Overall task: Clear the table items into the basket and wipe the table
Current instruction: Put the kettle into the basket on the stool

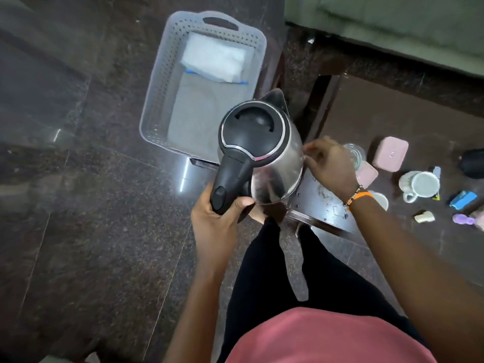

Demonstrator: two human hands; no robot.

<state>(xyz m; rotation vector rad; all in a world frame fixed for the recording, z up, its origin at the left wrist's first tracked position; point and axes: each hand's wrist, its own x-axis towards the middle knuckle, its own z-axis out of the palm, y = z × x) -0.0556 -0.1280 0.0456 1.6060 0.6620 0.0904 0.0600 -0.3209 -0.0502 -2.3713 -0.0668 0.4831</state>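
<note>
My left hand (pixel 218 224) grips the black handle of a steel electric kettle (pixel 275 163) with a black lid. The kettle hangs in the air between the table's left edge and the grey perforated basket (pixel 157 100). My right hand (pixel 330 166) rests its fingertips against the kettle's right side, fingers loosely curled. The basket stands on a low stool and holds a folded white cloth (pixel 214 60) at its far end. On the dark wooden table (pixel 392 113) remain a pink box (pixel 390 153), a white mug (pixel 421 186) and a clear glass (pixel 355 154).
More small things lie on the table at right: a blue object (pixel 463 199), a purple toy (pixel 462 219), a cream piece (pixel 424 216) and a black object (pixel 474 163). A green sofa (pixel 392 22) runs behind. Dark polished floor lies to the left.
</note>
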